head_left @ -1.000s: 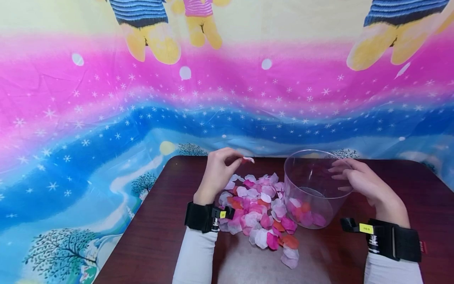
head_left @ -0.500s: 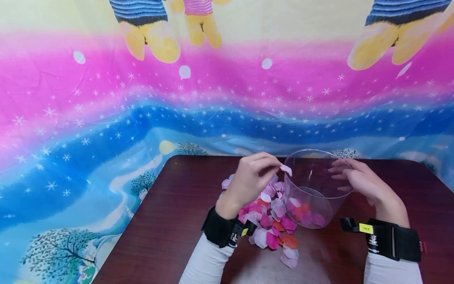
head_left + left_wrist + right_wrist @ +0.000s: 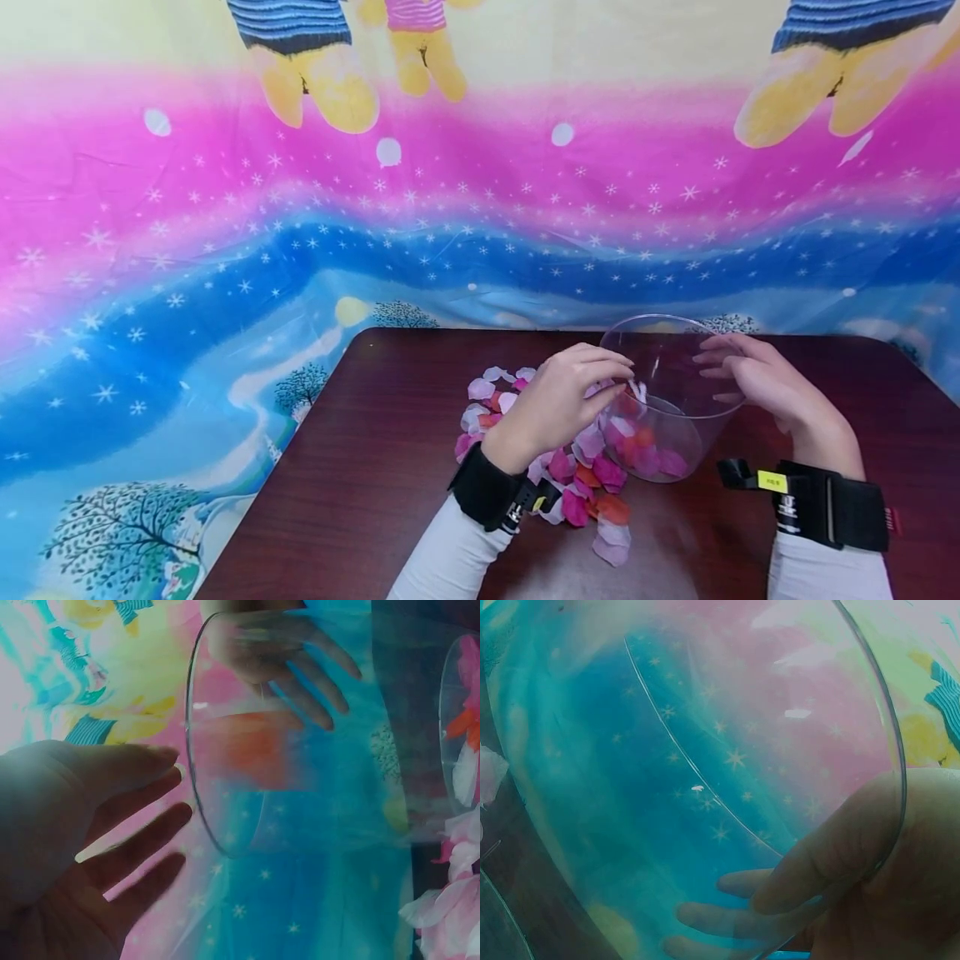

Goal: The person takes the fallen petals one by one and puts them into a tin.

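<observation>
The clear tub [image 3: 663,400] stands on the dark wood table [image 3: 360,467], tilted slightly toward the petal heap [image 3: 570,467] that lies just left of it. A few pink and orange petals already sit on its bottom, and one pale petal [image 3: 637,390] hangs inside below the rim. The left hand [image 3: 558,404] is at the tub's left rim with fingers loose and spread, its grip holding nothing, which reads as the letting-go part of a drop. The right hand [image 3: 757,383] steadies the tub's right wall, thumb inside the rim and fingers curled round the outside. The next move would call for a light pinch on a single thin petal from the heap beside the tub. Behind the tub's table hangs a bright cloth [image 3: 225,208] with pink and blue bands, stars and cartoon figures.
</observation>
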The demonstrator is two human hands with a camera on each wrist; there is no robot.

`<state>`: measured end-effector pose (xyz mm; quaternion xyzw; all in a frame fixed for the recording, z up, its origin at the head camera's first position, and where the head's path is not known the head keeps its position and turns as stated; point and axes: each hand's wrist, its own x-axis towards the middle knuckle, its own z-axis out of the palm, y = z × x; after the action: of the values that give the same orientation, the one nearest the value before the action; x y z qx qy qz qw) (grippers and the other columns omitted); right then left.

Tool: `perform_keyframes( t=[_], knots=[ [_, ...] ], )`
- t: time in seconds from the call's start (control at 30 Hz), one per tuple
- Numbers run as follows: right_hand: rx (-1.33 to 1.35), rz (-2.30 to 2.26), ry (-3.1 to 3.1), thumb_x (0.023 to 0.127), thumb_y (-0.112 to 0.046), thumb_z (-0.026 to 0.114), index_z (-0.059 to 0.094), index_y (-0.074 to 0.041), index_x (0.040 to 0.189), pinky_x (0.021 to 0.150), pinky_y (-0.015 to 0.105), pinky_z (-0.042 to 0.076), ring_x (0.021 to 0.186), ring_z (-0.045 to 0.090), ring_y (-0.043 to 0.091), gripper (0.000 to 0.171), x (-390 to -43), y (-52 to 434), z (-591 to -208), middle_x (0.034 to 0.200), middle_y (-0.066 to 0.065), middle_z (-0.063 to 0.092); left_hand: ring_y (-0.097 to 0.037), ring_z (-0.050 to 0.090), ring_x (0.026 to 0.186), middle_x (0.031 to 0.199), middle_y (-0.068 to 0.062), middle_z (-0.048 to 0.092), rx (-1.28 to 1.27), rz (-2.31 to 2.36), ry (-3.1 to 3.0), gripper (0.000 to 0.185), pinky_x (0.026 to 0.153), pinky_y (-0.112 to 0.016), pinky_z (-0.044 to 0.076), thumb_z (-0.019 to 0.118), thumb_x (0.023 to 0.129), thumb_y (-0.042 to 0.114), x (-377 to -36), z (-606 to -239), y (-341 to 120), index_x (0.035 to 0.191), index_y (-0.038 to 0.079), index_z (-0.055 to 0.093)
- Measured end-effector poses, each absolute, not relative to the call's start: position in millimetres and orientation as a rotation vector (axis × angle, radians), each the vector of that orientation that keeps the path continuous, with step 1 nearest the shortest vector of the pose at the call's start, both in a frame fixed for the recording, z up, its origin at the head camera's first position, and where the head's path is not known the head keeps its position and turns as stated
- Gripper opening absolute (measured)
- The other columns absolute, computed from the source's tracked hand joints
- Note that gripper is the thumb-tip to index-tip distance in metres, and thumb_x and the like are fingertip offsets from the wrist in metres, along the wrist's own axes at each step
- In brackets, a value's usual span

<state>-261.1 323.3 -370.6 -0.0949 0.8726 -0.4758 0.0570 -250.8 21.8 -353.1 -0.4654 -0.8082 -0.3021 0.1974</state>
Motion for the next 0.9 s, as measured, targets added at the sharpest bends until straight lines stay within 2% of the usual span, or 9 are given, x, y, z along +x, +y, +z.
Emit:
perform_keyframes(
  t=[0.17,0.4,0.67,0.77,0.9],
  knots=[
    [-0.283,-1.433,2.66,0.107,-0.006,0.017,0.03,0.014,0.149,0.088,0.052,0.058,0.13,0.047,0.058,0.048,-259,323,-369,0.143,0.041,0.043,-0.018,0.06,0.126,0.129,-0.004,0.07,-1.199,-0.864,-2.297,0.027,0.111,-0.025,0.041,0.075,0.094,0.01,-258,-344,-1,0.121,0.009,0.075],
    [-0.278,-1.439,2.665,0.106,-0.006,0.018,0.03,0.014,0.149,0.087,0.052,0.058,0.13,0.047,0.058,0.048,-258,321,-370,0.143,0.041,0.044,-0.019,0.06,0.126,0.127,-0.004,0.069,-0.881,-0.995,-2.411,0.026,0.11,-0.034,0.043,0.073,0.096,0.012,-276,-342,-60,0.122,0.01,0.073],
    [-0.279,-1.444,2.668,0.106,-0.005,0.018,0.031,0.014,0.148,0.087,0.052,0.058,0.13,0.047,0.059,0.048,-254,321,-372,0.142,0.042,0.044,-0.023,0.068,0.099,0.114,-0.011,0.072,-0.699,-1.066,-2.744,0.022,0.088,-0.039,0.055,0.073,0.095,0.01,-307,-387,-95,0.117,0.006,0.073],
    [-0.278,-1.445,2.669,0.106,-0.005,0.017,0.031,0.014,0.148,0.087,0.052,0.058,0.129,0.047,0.059,0.048,-252,321,-373,0.142,0.042,0.044,-0.023,0.067,0.097,0.116,-0.014,0.071,-0.681,-1.056,-2.911,0.026,0.085,-0.038,0.056,0.073,0.095,0.009,-316,-407,-98,0.12,0.003,0.072],
    [-0.278,-1.437,2.669,0.106,-0.006,0.018,0.03,0.014,0.148,0.088,0.053,0.058,0.13,0.047,0.058,0.048,-251,319,-373,0.143,0.041,0.044,-0.026,0.064,0.105,0.12,-0.015,0.069,-0.617,-1.017,-3.062,0.033,0.09,-0.041,0.056,0.073,0.094,0.011,-319,-422,-98,0.126,0.002,0.069]
  ],
)
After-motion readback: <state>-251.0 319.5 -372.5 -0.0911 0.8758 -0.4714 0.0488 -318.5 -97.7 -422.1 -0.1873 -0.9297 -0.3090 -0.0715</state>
